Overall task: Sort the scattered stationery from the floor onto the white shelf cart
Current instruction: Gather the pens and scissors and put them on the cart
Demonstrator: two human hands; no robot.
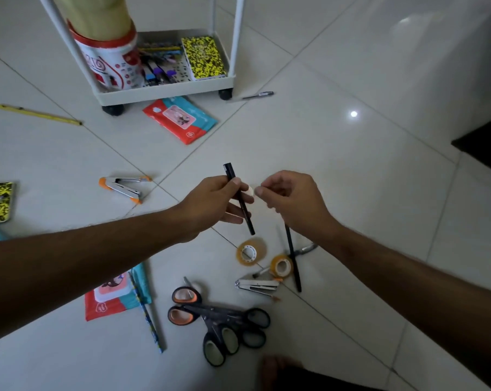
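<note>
Left hand (210,204) is closed around a black pen (238,197), thumb on top, and holds it tilted above the floor (365,179) with the far end higher. Right hand (289,197) is just beside it, the fingertips pinched on something small and pale; I cannot tell what it is, perhaps a cap or a small roll. A second black pen (292,261) seems to start under the right hand and to lie on the floor, but whether the hand touches it is hidden.

To do this step well, I think both hands should finish with the pen before it travels: if the pale piece belongs to it, press it on fully, then carry the pen to the cart (165,90) at the far side and lay it with the other pens (156,71) on the low shelf, between the tin (108,63) and the yellow notebook (203,57).

Much is not yet sorted. Near the person lie two tape rolls (251,253), a stapler (257,285), scissors (218,320), a pencil (146,311) across a red pouch (111,297). At the left are another stapler (122,189) and a yellow ruler (38,114). Beside the cart's wheels lie another red pouch (179,119) and a pen (257,95).

Pale glossy tiles make the floor; they reflect light, so thin things may slide. Dim room.
</note>
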